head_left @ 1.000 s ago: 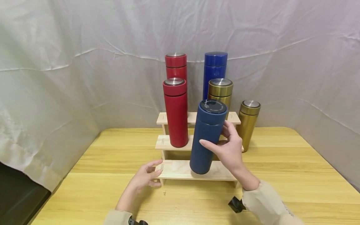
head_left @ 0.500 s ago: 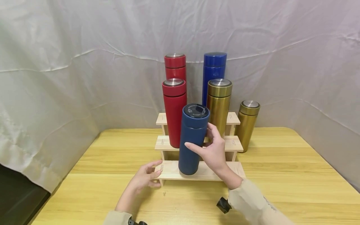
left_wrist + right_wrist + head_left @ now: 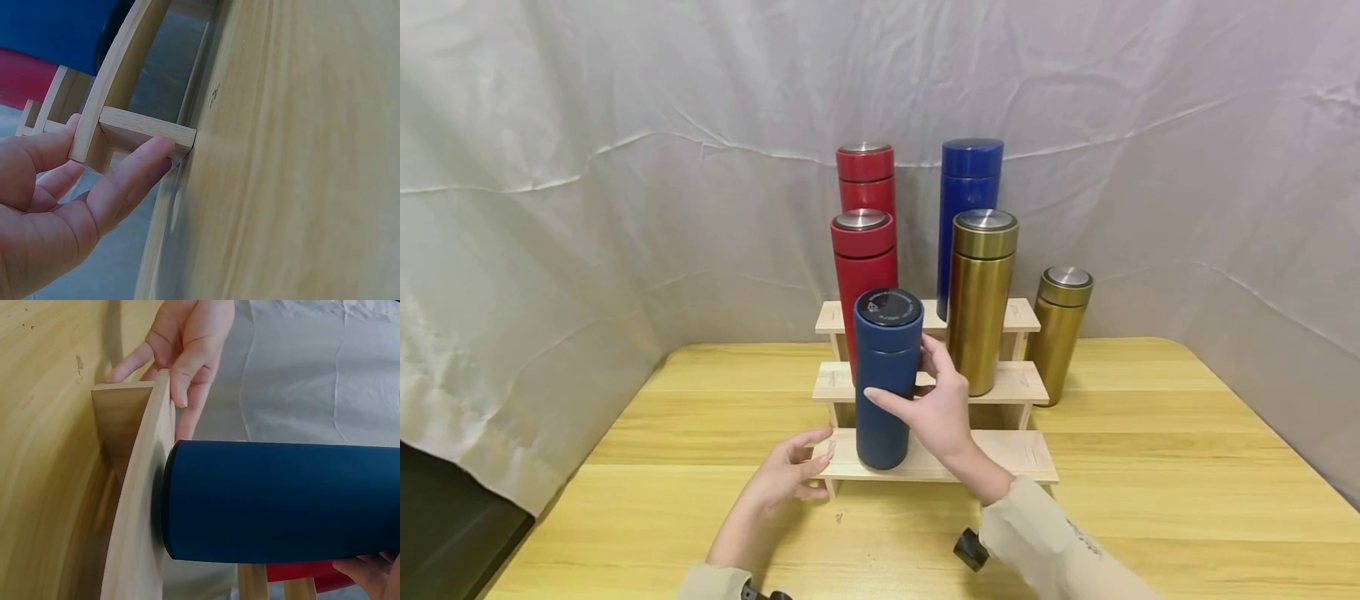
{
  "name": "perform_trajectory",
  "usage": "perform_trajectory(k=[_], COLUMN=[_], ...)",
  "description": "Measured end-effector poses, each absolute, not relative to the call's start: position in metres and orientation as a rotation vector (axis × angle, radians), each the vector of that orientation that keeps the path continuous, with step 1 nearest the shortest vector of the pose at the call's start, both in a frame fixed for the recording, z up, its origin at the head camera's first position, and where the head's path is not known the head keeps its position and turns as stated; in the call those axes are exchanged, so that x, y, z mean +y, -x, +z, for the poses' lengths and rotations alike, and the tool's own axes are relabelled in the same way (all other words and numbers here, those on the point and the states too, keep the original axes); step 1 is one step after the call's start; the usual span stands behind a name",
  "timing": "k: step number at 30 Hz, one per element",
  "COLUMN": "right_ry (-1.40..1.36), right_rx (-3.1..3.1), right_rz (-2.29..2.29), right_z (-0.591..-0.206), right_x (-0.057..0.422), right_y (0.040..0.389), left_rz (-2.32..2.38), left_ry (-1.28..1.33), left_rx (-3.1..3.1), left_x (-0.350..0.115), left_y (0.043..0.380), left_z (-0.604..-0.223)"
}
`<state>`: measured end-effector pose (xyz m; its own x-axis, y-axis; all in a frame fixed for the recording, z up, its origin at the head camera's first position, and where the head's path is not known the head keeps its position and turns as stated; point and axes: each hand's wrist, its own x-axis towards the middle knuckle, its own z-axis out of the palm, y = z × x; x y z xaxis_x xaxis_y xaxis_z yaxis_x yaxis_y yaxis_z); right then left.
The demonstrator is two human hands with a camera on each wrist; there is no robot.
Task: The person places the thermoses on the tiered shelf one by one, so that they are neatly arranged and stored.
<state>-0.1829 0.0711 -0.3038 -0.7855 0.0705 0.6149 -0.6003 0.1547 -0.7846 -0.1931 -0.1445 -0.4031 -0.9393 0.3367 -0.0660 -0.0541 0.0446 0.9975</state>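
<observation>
My right hand [image 3: 936,408] grips a matte dark blue thermos flask [image 3: 887,392] from its right side, thumb across the front. The flask is upright at the left part of the lowest step of a three-tier wooden stand [image 3: 1000,454]; in the right wrist view its base meets the board or nearly so. My left hand [image 3: 786,475] holds the left end of that step. In the left wrist view, the thumb lies at the board's edge and the fingers [image 3: 134,172] reach round to its leg. Behind the blue flask, a red flask [image 3: 861,267] is partly hidden on the middle step.
A gold flask [image 3: 983,308] stands at the right of the middle step. On the top step are another red flask [image 3: 867,179] and a glossy blue one [image 3: 970,192]. A second gold flask [image 3: 1060,342] is on the table [image 3: 1150,467], right of the stand. Grey cloth [image 3: 737,208] hangs behind.
My right hand has carried the dark blue flask left along the lowest step, and it is now more upright. The middle-step gold flask has come into full view. My left hand stays put.
</observation>
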Motion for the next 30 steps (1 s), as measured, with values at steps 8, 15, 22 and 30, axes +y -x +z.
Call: perform_trajectory(k=[8,15,22,30], right_ry=[-0.533,-0.561,-0.573,-0.575], right_rx=[-1.922,-1.94,-1.972,-2.017], right_rz=[1.638,1.609,1.622,1.57], right_z=[-0.321,-0.321,-0.319,-0.319], right_x=[0.067,0.061,0.058,0.06], right_y=[0.195,0.197,0.198,0.2], left_rz=[1.975,1.97,1.978,1.98], left_ry=[-0.298,-0.292,-0.29,-0.287], left_rx=[2.039,2.043,2.033,2.037], left_x=[-0.144,-0.144,-0.143,-0.144], left_y=[0.193,0.193,0.193,0.193], left_z=[-0.403,-0.402,-0.402,-0.402])
